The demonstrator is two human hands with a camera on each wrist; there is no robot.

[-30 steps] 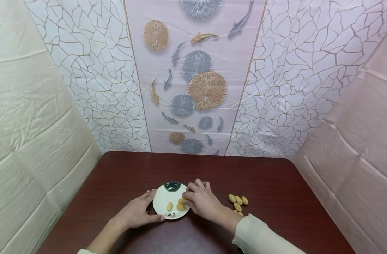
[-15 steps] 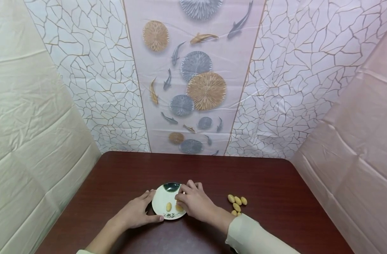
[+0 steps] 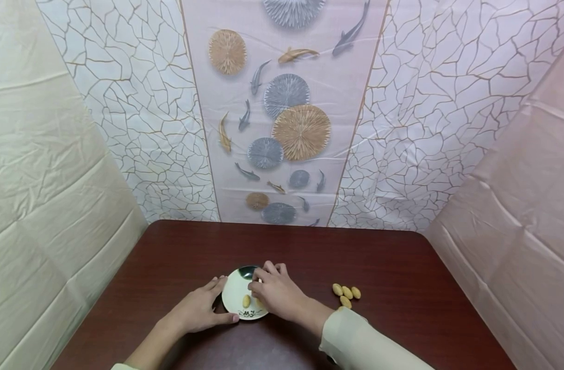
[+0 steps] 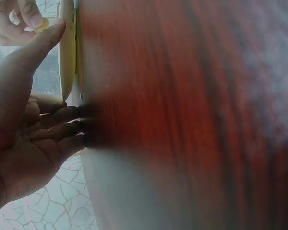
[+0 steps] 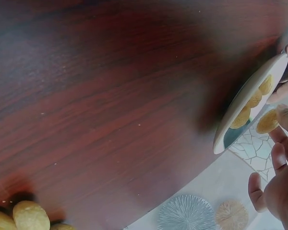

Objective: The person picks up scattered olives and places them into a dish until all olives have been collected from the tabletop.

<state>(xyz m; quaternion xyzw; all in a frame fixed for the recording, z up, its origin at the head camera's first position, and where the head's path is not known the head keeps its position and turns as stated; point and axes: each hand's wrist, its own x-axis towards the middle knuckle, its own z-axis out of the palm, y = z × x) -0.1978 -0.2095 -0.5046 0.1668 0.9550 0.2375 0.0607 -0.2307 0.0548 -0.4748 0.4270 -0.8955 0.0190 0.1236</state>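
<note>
A small white plate with a dark green patch and a floral mark sits on the table. My left hand rests at its left side, fingers and thumb spread along the rim. Over the plate's right side, my right hand pinches a small yellow oval fruit between thumb and fingertips. Three similar yellow fruits lie in a row on the plate in the right wrist view. In the head view one fruit shows plainly and the right hand mostly hides the others.
Several more yellow fruits lie loose on the dark red wooden table, right of the plate; the right sleeve partly covers that group. Patterned cloth hangs behind, with plain cloth on both sides.
My right hand has moved left, farther over the plate, with its fingers now covering more of the fruits there. The left hand and plate have stayed in place.
</note>
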